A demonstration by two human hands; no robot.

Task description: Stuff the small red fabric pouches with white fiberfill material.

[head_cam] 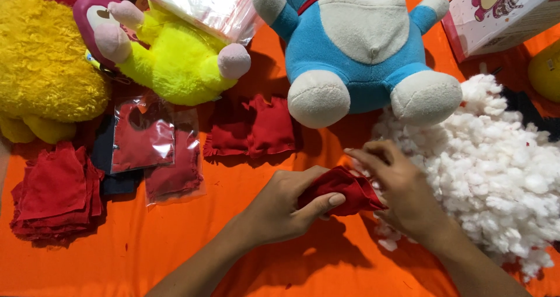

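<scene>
The blue plush toy (356, 40) is running off the top edge, its head unseen. The pink box (501, 11) is being cropped at the upper right. The left hand (286, 204) is covering part of the red fabric pouch (350, 189).

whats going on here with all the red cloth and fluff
A person's left hand holds a small red fabric pouch while the right hand works at it beside a pile of white stuffing. A blue plush toy, a yellow plush toy and stacked red cloth pieces lie on the orange cloth.
</scene>
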